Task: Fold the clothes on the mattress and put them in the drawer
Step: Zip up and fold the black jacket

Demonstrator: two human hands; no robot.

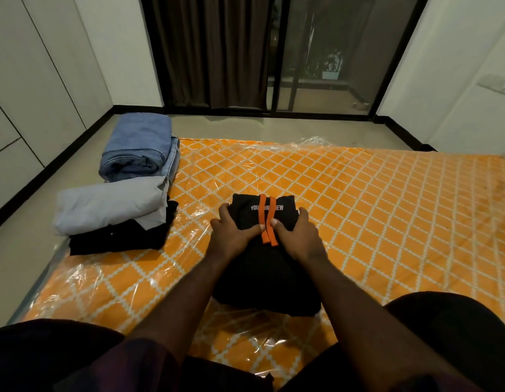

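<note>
Your left hand (pixel 234 234) and right hand (pixel 298 236) clasp the soft black folded garment (pixel 262 275) on the plastic-wrapped orange lattice mattress (pixel 373 207). Its long axis points away from you, with 2 flat orange drawstrings (pixel 262 216) between your thumbs.

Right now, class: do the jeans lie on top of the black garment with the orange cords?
No: the jeans lie far to the left, apart from the black garment that the left hand and right hand hold.
</note>
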